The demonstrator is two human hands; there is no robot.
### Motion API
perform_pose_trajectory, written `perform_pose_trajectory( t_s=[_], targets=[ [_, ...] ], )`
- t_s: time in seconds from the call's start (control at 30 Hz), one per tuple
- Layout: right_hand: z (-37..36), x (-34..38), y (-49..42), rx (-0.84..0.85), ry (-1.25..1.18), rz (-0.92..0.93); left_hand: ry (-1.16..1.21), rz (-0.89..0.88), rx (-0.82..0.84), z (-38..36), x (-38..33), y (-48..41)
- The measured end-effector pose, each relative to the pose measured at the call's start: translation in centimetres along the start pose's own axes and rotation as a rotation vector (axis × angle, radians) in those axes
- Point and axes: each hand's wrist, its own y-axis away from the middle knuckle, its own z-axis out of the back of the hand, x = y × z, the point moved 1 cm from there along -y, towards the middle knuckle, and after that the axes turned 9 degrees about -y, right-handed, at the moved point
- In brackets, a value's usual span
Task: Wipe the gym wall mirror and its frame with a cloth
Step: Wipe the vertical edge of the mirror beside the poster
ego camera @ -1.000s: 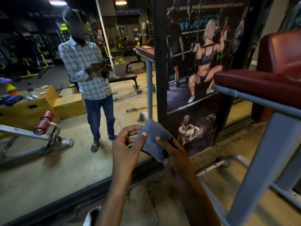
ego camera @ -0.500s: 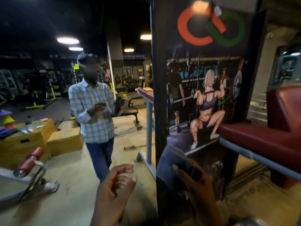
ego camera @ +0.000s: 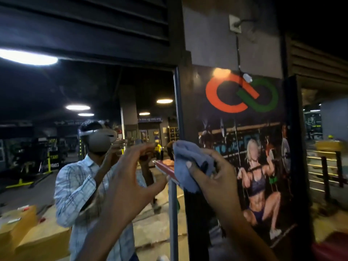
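1. The cloth (ego camera: 185, 159) is blue-grey and bunched up. It's held up right in front of the mirror's frame (ego camera: 183, 110), over the dark upright strip. I honestly can't tell whether it's actually touching the frame or just hovering in front of it.
2. A good chunk of the cloth is hidden. Its frame-side half disappears under the fingers, so only the top bulge and a hanging lower flap show.
3. Its long axis runs roughly up and down, along the frame, with the bottom end leaning a bit toward the poster side.
4. The right hand (ego camera: 212, 178) is grasping the cloth, thumb pressed on the front and fingers curled round it. The forearm is cut off at the bottom edge.
5. The left hand (ego camera: 131, 174) is released, with fingers and thumb curved in a loose C and nothing in it. It sits on the glass side of the frame, close to the cloth. I can't say if the thumb brushes it.
6. The frame is hard to separate from the dark border next to it, and its lower end is cut off.
7. The mirror (ego camera: 143, 87) sits on one side of the frame and reflects a person in a checked shirt (ego camera: 82, 185), with hands raised.
8. The reflection also shows a red padded bench (ego camera: 163, 166), partly behind the cloth.
9. On the frame's other side is a gym poster (ego camera: 244, 147) with an orange and green logo.
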Motion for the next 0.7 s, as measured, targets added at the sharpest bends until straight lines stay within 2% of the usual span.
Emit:
perform_pose_trajectory(
  t_s=[0.17,0.33,0.47,0.63,0.7],
  targets=[
    [-2.3,-0.6,-10.9,-0.042,0.109,0.287,-0.2,-0.135,-0.033,0.4,0.9,-8.7],
    [-2.0,-2.9,-22.1,-0.14,0.172,0.383,-0.394,-0.228,-0.087,-0.3,-0.1,-16.5],
    [-1.3,-4.4,-30.3,-0.219,0.246,0.48,-0.648,-0.294,-0.095,-2.3,-0.5,-22.1],
    [-1.4,-3.6,-37.9,-0.148,0.299,0.646,-0.769,-0.303,-0.109,-4.2,-1.5,-28.7],
    [-1.9,-3.4,-41.1,-0.12,0.341,0.639,-0.801,-0.305,-0.12,-4.8,-1.6,-31.0]
  ],
)
